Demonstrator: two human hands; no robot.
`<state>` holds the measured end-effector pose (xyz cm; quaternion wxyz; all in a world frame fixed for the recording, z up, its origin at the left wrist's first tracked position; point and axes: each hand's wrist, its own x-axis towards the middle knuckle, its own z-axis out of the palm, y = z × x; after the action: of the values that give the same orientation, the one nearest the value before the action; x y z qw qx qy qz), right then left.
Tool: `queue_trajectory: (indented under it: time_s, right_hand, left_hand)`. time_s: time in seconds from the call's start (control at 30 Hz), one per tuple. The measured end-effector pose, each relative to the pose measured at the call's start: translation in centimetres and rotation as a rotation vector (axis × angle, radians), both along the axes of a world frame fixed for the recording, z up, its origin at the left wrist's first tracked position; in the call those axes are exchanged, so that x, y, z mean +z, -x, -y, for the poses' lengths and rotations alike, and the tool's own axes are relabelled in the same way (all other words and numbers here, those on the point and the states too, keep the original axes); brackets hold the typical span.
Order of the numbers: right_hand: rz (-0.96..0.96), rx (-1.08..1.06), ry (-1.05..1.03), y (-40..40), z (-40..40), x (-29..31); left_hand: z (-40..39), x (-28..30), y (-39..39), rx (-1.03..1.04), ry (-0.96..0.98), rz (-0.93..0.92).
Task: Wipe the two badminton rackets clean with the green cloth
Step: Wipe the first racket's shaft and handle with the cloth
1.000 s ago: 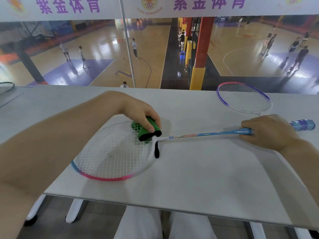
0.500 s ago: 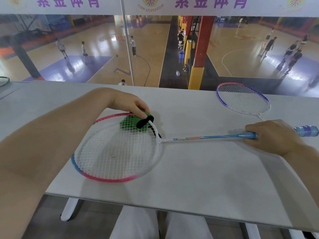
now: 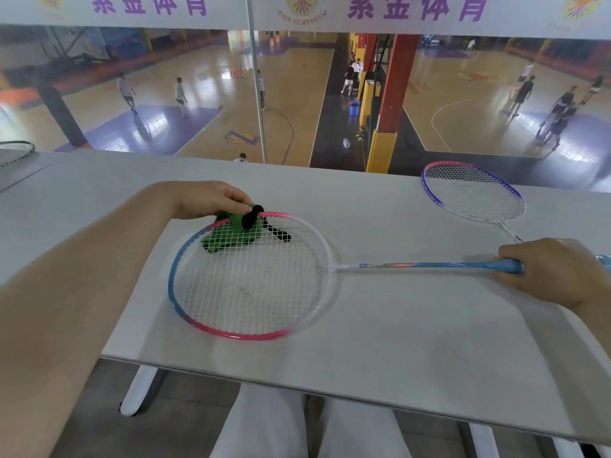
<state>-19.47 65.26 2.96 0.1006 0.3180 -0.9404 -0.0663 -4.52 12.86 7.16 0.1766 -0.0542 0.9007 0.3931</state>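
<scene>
A racket with a pink, blue and white frame lies flat on the grey table, its head to the left and its blue shaft running right. My right hand grips its blue handle. My left hand pinches the green cloth, which has a black edge, against the far rim of the racket head; part of the cloth shows under the strings. A second racket with a purple and pink frame rests at the table's far right.
A dark-framed racket pokes in at the far left on a neighbouring table. Beyond the table's far edge is a glass barrier overlooking sports courts with people. My legs in white trousers are under the near edge.
My left hand has slid the cloth from the racket's throat along the far rim to the upper left of the head. The racket has shifted slightly; my right hand stays on the handle.
</scene>
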Motion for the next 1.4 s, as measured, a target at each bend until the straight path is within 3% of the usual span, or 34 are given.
queue_trajectory:
  time_s: [0.4,0.87,1.17,1.4]
  right_hand:
    - [0.042,-0.089,0.085,-0.4,-1.9,-0.8]
    - [0.071,-0.248,0.003,-2.7,-1.8,0.3]
    - [0.121,-0.297,0.002,-4.8,-0.5,0.8]
    - [0.103,-0.311,0.018,-6.2,0.5,0.4]
  left_hand:
    - [1.7,-0.6,-2.7,0.195,-0.131,-0.023]
    - [0.6,-0.8,-4.7,0.532,-0.160,-0.065]
    - [0.3,-1.5,-4.6,0.829,-0.378,-0.201]
    - [-0.3,-2.1,-5.3,0.945,-0.710,-0.278]
